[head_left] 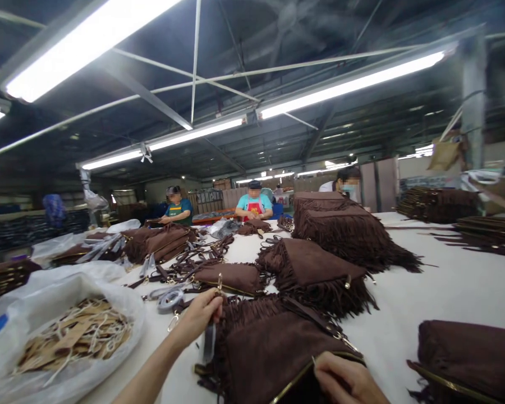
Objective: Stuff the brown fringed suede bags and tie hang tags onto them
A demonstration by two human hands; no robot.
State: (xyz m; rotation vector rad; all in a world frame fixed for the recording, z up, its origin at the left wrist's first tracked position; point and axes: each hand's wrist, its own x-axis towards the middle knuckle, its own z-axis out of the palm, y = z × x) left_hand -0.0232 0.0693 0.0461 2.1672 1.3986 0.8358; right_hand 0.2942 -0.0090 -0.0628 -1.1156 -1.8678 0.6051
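A dark brown fringed bag with a gold zip lies on the white table in front of me. Above its left edge, my left hand is closed around a gold-coloured metal clasp that points upward. At the bag's zipped edge, my right hand is pinched shut, and a small light-coloured tip shows at its fingers; what it grips is partly hidden. A brown strap with a gold hook rests across the top of the bag. Just beyond is a smaller brown zipped pouch.
A white plastic bag of cardboard tags with strings stands at left. Stacked fringed bags rise behind, with another brown bag at front right. Loose straps lie left of centre. Several people work across the table.
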